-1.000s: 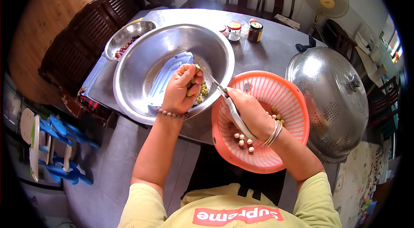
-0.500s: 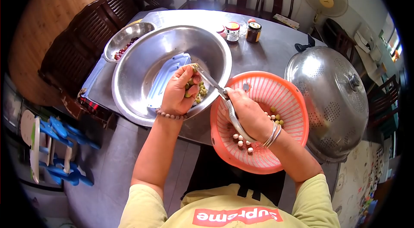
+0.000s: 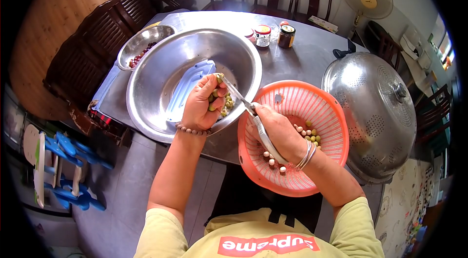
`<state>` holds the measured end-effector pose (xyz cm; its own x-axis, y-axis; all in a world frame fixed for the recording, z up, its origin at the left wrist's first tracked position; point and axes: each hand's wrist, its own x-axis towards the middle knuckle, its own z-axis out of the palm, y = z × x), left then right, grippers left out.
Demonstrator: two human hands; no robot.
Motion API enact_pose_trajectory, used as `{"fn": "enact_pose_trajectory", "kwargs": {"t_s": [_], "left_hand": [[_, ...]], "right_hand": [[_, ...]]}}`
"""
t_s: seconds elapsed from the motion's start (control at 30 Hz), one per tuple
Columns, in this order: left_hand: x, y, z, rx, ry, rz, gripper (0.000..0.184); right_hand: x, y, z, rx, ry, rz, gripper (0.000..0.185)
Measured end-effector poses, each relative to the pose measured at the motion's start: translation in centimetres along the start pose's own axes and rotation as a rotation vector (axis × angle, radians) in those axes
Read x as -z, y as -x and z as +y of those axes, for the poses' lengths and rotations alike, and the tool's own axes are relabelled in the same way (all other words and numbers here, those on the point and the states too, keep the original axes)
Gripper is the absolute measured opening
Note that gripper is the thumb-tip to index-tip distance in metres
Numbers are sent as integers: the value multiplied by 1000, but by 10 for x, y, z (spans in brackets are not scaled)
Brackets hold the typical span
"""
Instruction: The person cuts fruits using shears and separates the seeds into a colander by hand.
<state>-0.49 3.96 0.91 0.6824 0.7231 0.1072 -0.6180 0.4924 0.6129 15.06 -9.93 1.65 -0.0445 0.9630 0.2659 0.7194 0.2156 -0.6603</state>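
Curling round green fruits [image 3: 211,108], the left hand [image 3: 196,107] meets scissors [image 3: 237,94] in the right hand's [image 3: 282,133] closed fingers; centre-right, a colander [image 3: 287,191] already holds pale balls [image 3: 282,169].

Room between jars [image 3: 286,37] and colander [image 3: 327,120], lid [image 3: 375,111] beside

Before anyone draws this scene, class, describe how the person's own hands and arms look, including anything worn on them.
Both hands are ungloved. The left hand has a bracelet of round brown beads at the wrist; the right hand has thin silvery bangles. Loose, pale yellow short sleeves cover the upper arms.
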Motion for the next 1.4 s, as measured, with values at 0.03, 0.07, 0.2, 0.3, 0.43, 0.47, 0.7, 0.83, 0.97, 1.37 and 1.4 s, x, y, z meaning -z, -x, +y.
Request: {"fn": "enact_pose_trajectory", "kwargs": {"t_s": [0.03, 0.07, 0.2, 0.3, 0.43, 0.47, 0.7, 0.83, 0.97, 1.37, 1.4], "left_hand": [[1, 0, 0, 0, 0, 0, 17], [3, -1, -1, 0, 15, -14, 17], [4, -1, 0, 17, 69, -41, 17], [4, -1, 0, 12, 69, -27, 17], [5, -2, 0, 13, 68, -24, 17], [4, -1, 0, 18, 72, -29, 17], [-6, -2, -3, -59, -79, 82, 20], [-13, -1, -10, -282, -397, 204, 15], [-8, -2, -11, -326, -395, 189, 19], [-7, 0, -6, -204, -293, 110, 11], [-7, 0, -6, -200, -287, 109, 12]], "right_hand": [[1, 0, -1, -5, -28, -11, 33], [2, -1, -3, -11, -55, -22, 33], [4, -3, -7, -55, -100, -60, 31], [2, -5, -4, -66, -139, -77, 28], [-2, -5, -2, -29, -179, -19, 16], [-3, -5, -1, 7, -193, 21, 11], [0, -5, -6, -42, -238, -10, 13], [0, -2, -2, 26, -37, 63, 24], [2, 0, -8, -17, 102, 72, 32], [-2, 0, -2, 37, 163, 156, 38], [-3, 0, -2, 32, 145, 152, 38]]}}
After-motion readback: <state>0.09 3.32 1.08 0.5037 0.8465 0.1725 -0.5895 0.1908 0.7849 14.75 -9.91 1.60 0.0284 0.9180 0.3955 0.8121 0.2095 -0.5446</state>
